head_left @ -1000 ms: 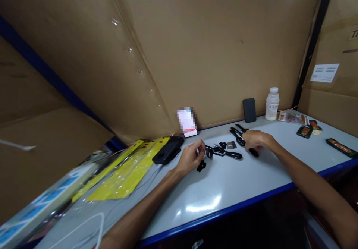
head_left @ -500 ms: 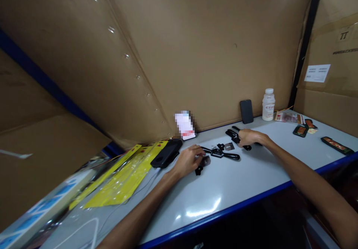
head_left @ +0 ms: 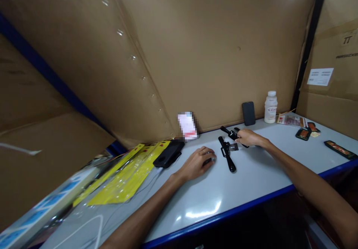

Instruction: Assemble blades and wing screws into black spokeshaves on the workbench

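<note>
1 black two-handled tool point(head_left: 227, 154) lies mid-counter point(head_left: 251, 176), its long axis running from back edge toward front edge. The right hand point(head_left: 247, 137) has a narrow grip on another black tool point(head_left: 231, 133); the left hand point(head_left: 199, 163) curls over a dark piece point(head_left: 207, 161), grip unclear. The carton point(head_left: 330, 59) reads "TT"; its label point(head_left: 320, 76) is illegible.
</note>
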Available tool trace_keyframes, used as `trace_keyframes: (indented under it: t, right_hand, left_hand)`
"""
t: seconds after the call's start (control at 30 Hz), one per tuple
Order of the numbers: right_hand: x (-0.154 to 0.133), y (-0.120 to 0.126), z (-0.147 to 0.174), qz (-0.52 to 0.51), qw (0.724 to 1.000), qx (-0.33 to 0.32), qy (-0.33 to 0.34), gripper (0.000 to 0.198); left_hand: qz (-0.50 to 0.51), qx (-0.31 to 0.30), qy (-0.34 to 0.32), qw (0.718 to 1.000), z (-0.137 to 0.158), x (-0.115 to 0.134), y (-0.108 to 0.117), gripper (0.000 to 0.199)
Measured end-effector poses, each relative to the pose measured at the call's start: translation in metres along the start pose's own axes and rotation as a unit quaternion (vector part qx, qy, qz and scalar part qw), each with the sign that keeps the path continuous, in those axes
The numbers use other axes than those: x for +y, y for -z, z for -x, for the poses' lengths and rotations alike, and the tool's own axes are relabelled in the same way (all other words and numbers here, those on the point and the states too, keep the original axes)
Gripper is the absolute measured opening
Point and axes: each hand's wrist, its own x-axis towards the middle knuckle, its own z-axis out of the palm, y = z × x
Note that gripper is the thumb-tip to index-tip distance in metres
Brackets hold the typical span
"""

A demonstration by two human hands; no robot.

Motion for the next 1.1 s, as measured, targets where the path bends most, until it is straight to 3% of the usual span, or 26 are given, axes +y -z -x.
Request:
trace_keyframes:
  t: [0.1,0.2,0.33,0.57,0.73,0.93,1.1]
  right_hand:
    - [-0.014,-0.005,0.003,-0.049,0.998,0.006,0.031,0.027]
    - [-0.036,-0.02,0.009,-0.108,0.991,-0.028,0.076,0.032]
    - [-0.056,-0.038,0.016,-0.147,0.982,-0.064,0.098,0.025]
    - [-0.041,-0.035,0.014,-0.079,0.987,-0.123,0.062,0.033]
    - [-0.047,-0.04,0.019,0.002,0.992,-0.087,0.087,0.034]
    - [-0.059,-0.048,0.027,0.076,0.989,-0.058,0.11,0.043]
    - [-0.059,-0.048,0.028,0.095,0.987,-0.056,0.119,0.048]
  left_hand:
    - [-0.047,0.016,0.015,0.999,0.001,-0.01,0.004,0.018]
    - [-0.068,0.045,0.045,0.996,0.002,-0.017,0.006,0.016]
    - [-0.077,0.081,0.084,0.99,0.003,-0.02,0.01,0.016]
    - [-0.095,0.144,0.151,0.973,0.006,-0.027,0.018,0.018]
    - [-0.129,0.194,0.195,0.953,-0.004,-0.047,0.032,0.021]
    - [-0.16,0.175,0.213,0.948,-0.037,-0.074,0.057,0.011]
    - [-0.196,0.122,0.295,0.927,-0.059,-0.084,0.069,0.009]
